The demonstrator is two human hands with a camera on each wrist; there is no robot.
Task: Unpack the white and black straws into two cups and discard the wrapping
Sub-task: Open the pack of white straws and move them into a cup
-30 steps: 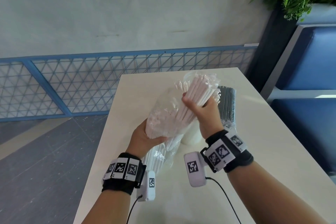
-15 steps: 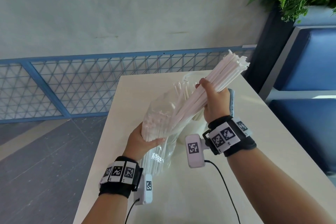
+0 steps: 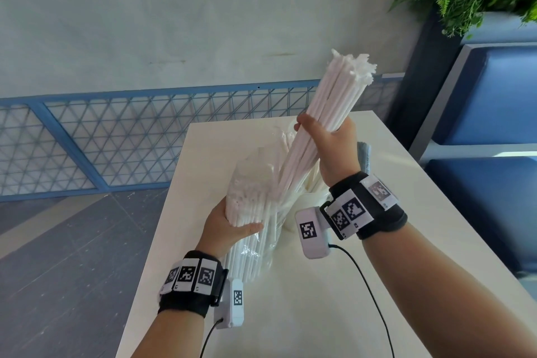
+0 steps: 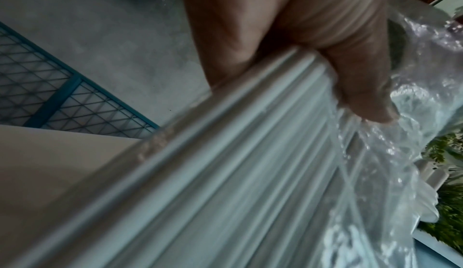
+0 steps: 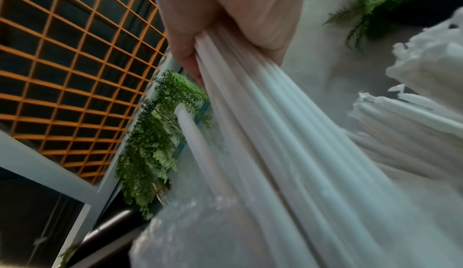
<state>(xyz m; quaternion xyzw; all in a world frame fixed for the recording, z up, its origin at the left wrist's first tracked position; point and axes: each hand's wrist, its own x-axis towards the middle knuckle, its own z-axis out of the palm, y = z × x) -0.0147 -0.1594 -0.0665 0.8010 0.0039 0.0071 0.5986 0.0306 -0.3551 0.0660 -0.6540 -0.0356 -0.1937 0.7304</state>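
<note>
Now that our right hand [image 3: 331,148] has hauled a fat bunch of white straws [image 3: 328,113] higher, most of its length is clear of the wrapping [image 3: 255,183].
Our left hand [image 3: 229,227] grips the crinkly clear bag, still holding smooth, stiff straws, above the surface [image 3: 319,299]. Cup next, we reckon.

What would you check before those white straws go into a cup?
1. Right hand grips the pulled white straws firmly: ok.
2. Left hand holds the plastic wrapping steady: ok.
3. Pulled bundle fully clear of the wrapping: not ok, lower ends still inside.
4. Wrapping emptied: not ok, more straws remain inside.
5. White cup upright and free: cannot tell, mostly hidden.
6. Table has room beside the cup: ok.
</note>
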